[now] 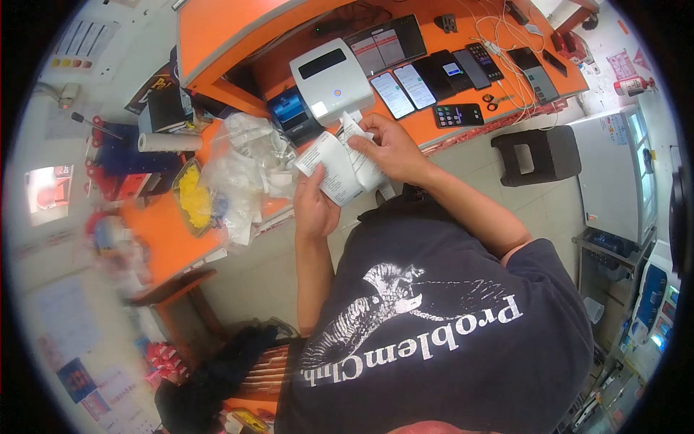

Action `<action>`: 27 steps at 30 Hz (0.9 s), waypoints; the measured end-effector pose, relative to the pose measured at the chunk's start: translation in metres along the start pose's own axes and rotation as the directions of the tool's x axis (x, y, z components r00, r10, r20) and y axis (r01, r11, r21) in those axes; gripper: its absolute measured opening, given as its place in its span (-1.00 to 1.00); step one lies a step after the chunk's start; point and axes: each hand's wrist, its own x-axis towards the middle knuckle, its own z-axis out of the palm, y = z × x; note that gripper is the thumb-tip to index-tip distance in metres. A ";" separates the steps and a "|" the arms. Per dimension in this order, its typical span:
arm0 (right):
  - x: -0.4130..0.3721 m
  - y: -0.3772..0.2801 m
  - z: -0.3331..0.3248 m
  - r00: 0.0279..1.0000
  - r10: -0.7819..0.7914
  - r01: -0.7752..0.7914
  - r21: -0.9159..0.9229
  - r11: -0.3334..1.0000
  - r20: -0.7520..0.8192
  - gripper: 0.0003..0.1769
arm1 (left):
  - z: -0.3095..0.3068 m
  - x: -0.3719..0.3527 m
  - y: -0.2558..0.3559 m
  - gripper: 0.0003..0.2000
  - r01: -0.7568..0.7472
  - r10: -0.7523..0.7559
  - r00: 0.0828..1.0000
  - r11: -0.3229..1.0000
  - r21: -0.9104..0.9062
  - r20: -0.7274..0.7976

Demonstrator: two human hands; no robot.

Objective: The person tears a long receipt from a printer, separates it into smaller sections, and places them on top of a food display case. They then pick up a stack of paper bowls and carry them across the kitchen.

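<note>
Several white printed receipts [334, 172] are bunched between my two hands, in front of the orange counter. My left hand [316, 205] grips their lower left side, its thumb lying over the printed face. With thumb and fingers pinched, my right hand [390, 148] holds the upper right part of the paper. The strips overlap and curl, and some ends hang below. Just beyond them stands a white receipt printer [354, 98] with a dark window on top. A small dark device with a blue screen [289, 106] sits at its left, and a paper end lies close to the printer's front.
Several phones [416, 87] lie on the orange counter [163, 231] to the right, near scissors [493, 103], white cables [502, 36] and a tablet [387, 47]. Crumpled clear plastic bags [238, 166] and a yellow-filled tray [194, 199] are leftward. A dark stool [553, 155] stands on the floor.
</note>
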 end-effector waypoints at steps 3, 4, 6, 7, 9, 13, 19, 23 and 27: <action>0.006 0.014 0.002 0.984 -0.122 0.118 -0.044 0.992 -0.129 -0.66 | -0.009 -0.003 0.000 -0.55 -0.034 0.035 0.999 0.999 0.029 -0.041; 0.007 0.017 0.000 0.938 -0.222 0.208 -0.081 0.975 -0.266 -0.63 | -0.014 -0.004 0.000 -0.56 -0.053 0.057 0.996 0.997 0.057 -0.070; -0.007 0.020 -0.006 0.938 -0.161 0.155 -0.044 0.987 -0.307 -0.58 | -0.047 -0.007 -0.007 -0.56 -0.097 0.113 0.982 0.989 0.110 -0.151; -0.016 0.019 -0.013 0.929 -0.098 0.103 -0.005 0.995 -0.358 -0.53 | -0.058 -0.009 -0.008 -0.56 -0.126 0.162 0.962 0.978 0.168 -0.220; -0.038 0.065 -0.053 0.956 -0.242 0.140 -0.466 0.874 -0.165 -0.47 | -0.058 -0.024 -0.003 -0.56 -0.139 0.180 0.945 0.977 0.164 -0.273; -0.092 0.066 -0.073 0.944 0.293 -0.172 -0.532 0.829 0.152 -0.48 | -0.075 -0.048 -0.009 -0.56 -0.127 0.225 0.857 0.964 0.233 -0.463; -0.103 0.057 -0.086 0.907 0.294 -0.133 -0.457 0.880 0.301 -0.42 | -0.095 -0.068 -0.032 -0.54 -0.074 0.139 0.842 0.987 0.143 -0.522; -0.088 0.074 -0.082 0.888 0.264 -0.091 -0.417 0.904 0.377 -0.40 | -0.093 -0.072 -0.040 -0.50 -0.097 0.144 0.836 0.988 0.116 -0.530; -0.055 0.108 -0.094 0.779 0.535 -0.219 -0.658 0.721 0.327 -0.52 | -0.105 -0.085 -0.048 -0.50 -0.160 0.224 0.797 0.974 0.162 -0.561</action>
